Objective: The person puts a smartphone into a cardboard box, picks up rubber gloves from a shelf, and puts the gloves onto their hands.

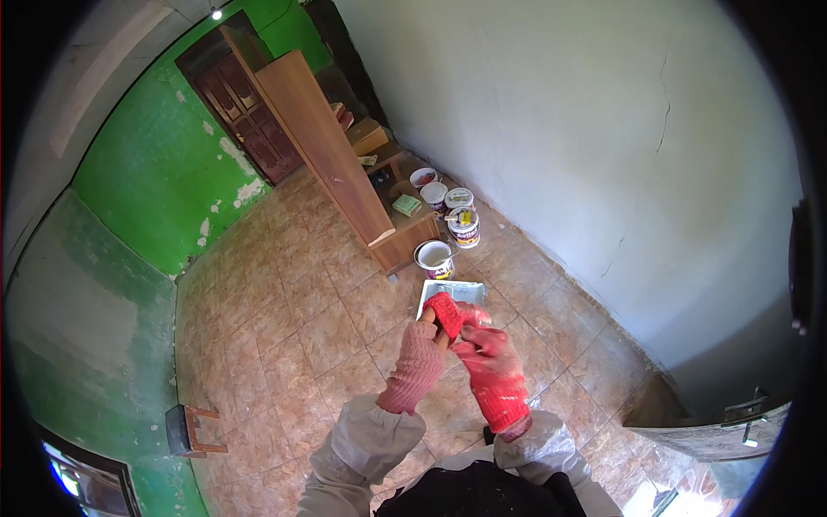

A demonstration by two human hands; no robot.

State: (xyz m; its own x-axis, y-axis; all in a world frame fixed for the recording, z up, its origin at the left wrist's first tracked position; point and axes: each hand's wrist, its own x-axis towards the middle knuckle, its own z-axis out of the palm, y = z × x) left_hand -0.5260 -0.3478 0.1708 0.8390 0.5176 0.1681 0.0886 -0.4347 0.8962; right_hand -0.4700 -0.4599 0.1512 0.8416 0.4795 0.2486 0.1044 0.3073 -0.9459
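Note:
My left hand point(422, 353), in a pink knitted cuff with its fingers partly bare, is closed on a bright red knitted cloth piece point(445, 314), perhaps a glove. Against it on the right is my right hand point(488, 349) in a red glove marked with white; its fingers are bent close to the red piece, and what they grip cannot be made out. Just beyond both hands a white paint tray point(426, 293) lies on the tiled floor, partly hidden by them. Behind the tray stands an open paint bucket point(438, 269) with a handle sticking out.
More paint buckets point(465, 234) stand along the white wall point(586, 129). A tall wooden cabinet point(327, 138) leans beside them, with a box point(368, 136) behind. A small wooden stool point(183, 431) is by the green wall at left. A grey-topped surface point(732, 441) is at lower right.

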